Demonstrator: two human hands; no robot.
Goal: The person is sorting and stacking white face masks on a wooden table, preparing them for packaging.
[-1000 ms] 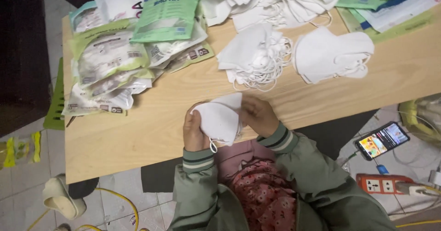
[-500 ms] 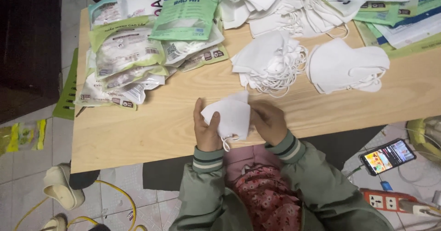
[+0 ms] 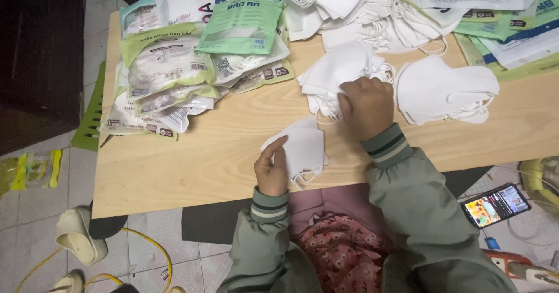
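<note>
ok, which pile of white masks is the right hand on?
The right hand rests on the middle pile of white masks. The neater stack lies untouched further right; the left hand holds a single mask.

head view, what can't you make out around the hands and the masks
- Right hand: fingertips are hidden in the mask pile, so its grip is unclear.
- Mask in the left hand: its lower loop is partly hidden by the hand.
- Mask heap at the back: cut off by the top edge.
- Phone: screen too small to read.
</note>
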